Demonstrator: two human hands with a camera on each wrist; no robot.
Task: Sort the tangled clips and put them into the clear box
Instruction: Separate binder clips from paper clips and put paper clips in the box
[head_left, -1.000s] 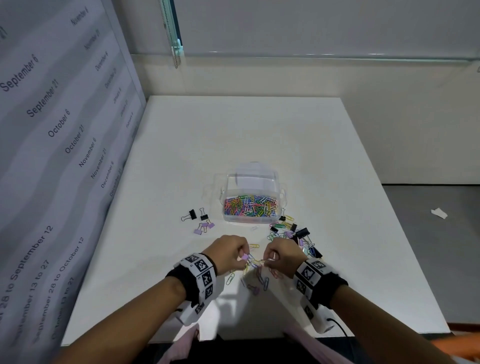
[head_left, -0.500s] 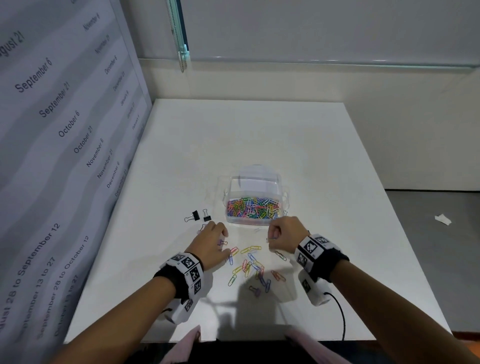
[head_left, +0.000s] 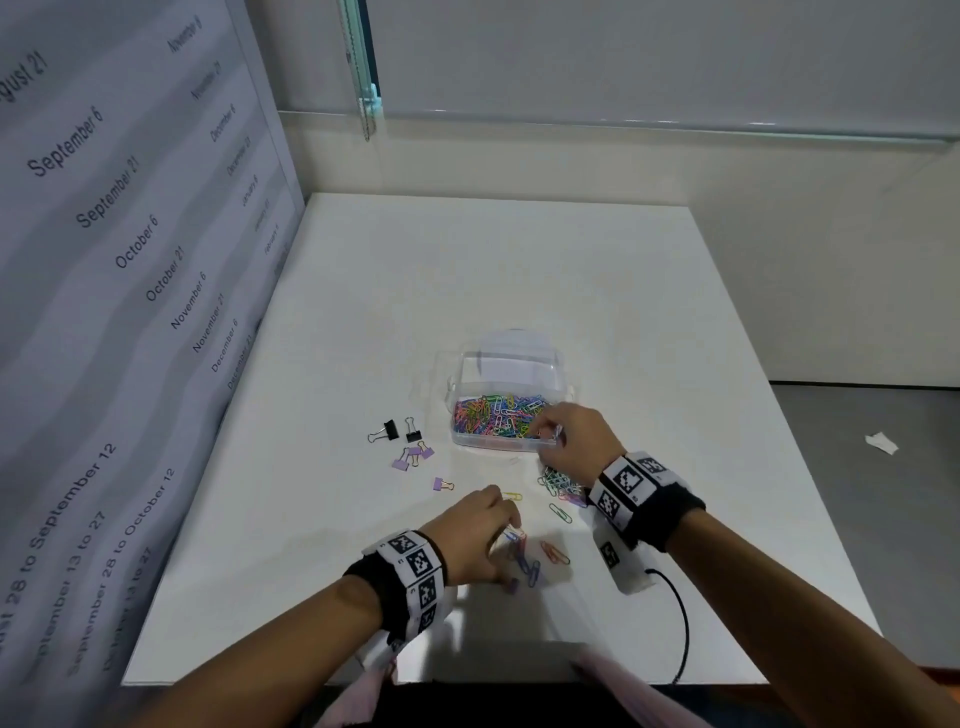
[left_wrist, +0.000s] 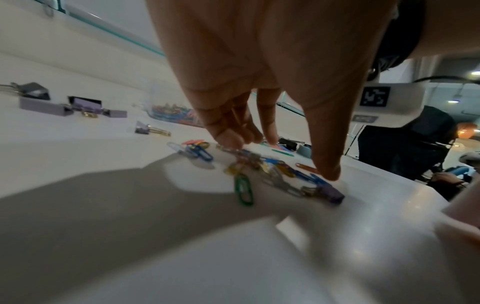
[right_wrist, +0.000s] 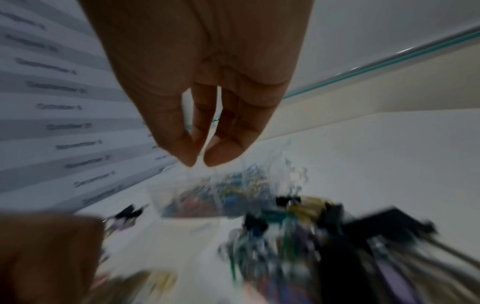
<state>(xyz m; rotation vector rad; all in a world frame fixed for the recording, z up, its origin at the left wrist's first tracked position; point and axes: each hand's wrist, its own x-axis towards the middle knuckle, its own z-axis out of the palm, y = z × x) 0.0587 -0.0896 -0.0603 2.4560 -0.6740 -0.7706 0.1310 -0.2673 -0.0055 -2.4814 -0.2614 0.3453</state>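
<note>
Left hand (left_wrist: 259, 86): fingertips pressed onto tangled coloured paper clips (left_wrist: 262, 164) on white table (head_left: 467, 270), seen only by wrist view. Right hand (head_left: 574, 436) over clear plastic box (head_left: 506, 402); grip contents indiscernible.

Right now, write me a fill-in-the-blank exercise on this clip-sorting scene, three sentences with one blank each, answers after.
1. The clear plastic box on the white table holds a heap of coloured paper ____.
2. The right hand is at the box's ____ rim.
3. Two black binder clips lie to the ____ of the box, while the left hand reaches loose clips with its fingers.

Missing words: clips; near; left
</note>
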